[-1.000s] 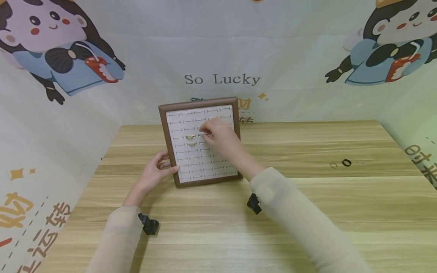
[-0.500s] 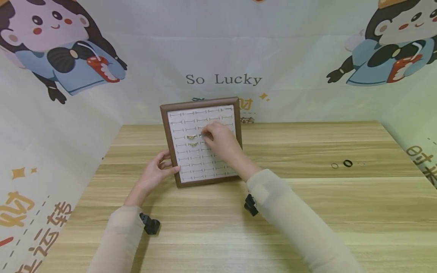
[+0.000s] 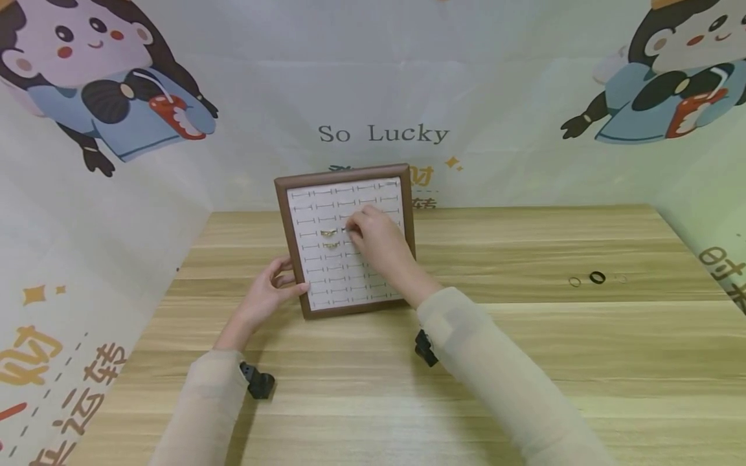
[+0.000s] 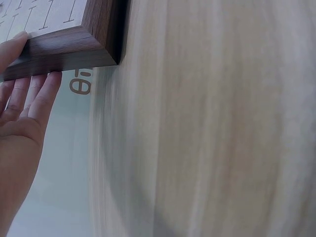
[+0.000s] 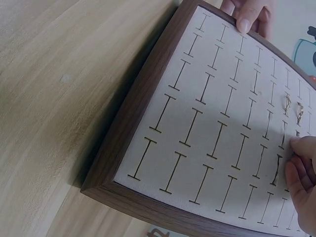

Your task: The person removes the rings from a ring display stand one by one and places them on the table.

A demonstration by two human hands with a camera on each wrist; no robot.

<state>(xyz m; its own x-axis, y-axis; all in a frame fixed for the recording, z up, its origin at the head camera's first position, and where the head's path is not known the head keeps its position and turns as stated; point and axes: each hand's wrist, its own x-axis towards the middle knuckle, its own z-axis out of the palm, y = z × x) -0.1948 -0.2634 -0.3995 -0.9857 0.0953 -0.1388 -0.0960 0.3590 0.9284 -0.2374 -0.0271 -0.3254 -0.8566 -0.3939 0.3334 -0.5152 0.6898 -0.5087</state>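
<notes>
A brown-framed ring display board (image 3: 344, 311) with a white slotted face leans back on the table. My left hand (image 3: 265, 296) grips its lower left side, thumb on the front; in the left wrist view the fingers (image 4: 47, 96) reach behind the frame. Two gold rings, one (image 3: 328, 233) above the other (image 3: 331, 245), sit in slots left of my right hand (image 3: 379, 239). That hand pinches a small ring at the slot beside the upper gold one; the fingers hide most of it. In the right wrist view, the thumb (image 5: 302, 146) presses close to the white face.
Right of the board, a thin ring (image 3: 574, 282), a black ring (image 3: 597, 277) and a pale ring (image 3: 621, 279) lie in a row on the wooden table (image 3: 513, 362). A printed cloth (image 3: 495, 97) hangs behind the table.
My right forearm and wrist have shifted slightly left, while the fingertips stay at the same slot. The left hand keeps its hold on the board, and the gold rings stay in their slots.
</notes>
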